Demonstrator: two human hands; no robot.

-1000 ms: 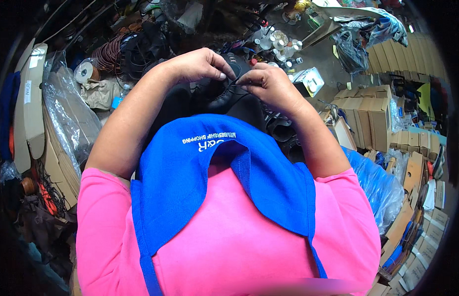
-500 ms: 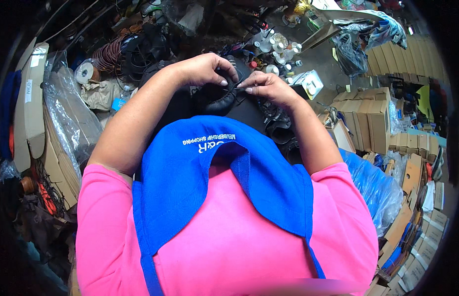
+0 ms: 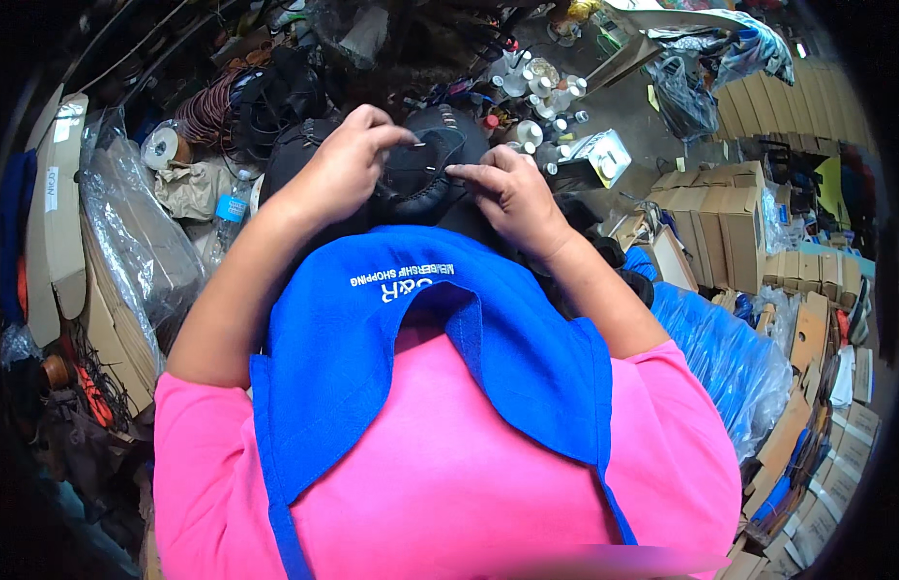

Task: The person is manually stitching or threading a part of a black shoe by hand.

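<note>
A black leather shoe (image 3: 411, 201) rests on my dark-clad lap, just beyond the blue apron (image 3: 319, 329). Light stitches run along its far edge. My left hand (image 3: 357, 159) is at its left side, thumb and fingers pinched together near a small pale tip. On the right, my right hand (image 3: 520, 198) reaches in with the index finger stretched toward another pale tip, thumb tucked below. A thin black lace (image 3: 449, 159) seems to loop between the fingers; its exact path is hard to make out against the black leather.
Several small bottles (image 3: 541, 92) and a white square can (image 3: 602, 158) stand on the floor ahead to the right. Cardboard boxes (image 3: 710, 232) and a blue plastic-wrapped bundle (image 3: 720, 348) lie at the right. Leftward are a water bottle (image 3: 229, 215), a spool (image 3: 167, 145) and cardboard sheets (image 3: 58, 242).
My hands have moved apart from where they nearly met over the shoe. The left went left and slightly down, the right shifted right and down. More of the shoe's opening shows.
</note>
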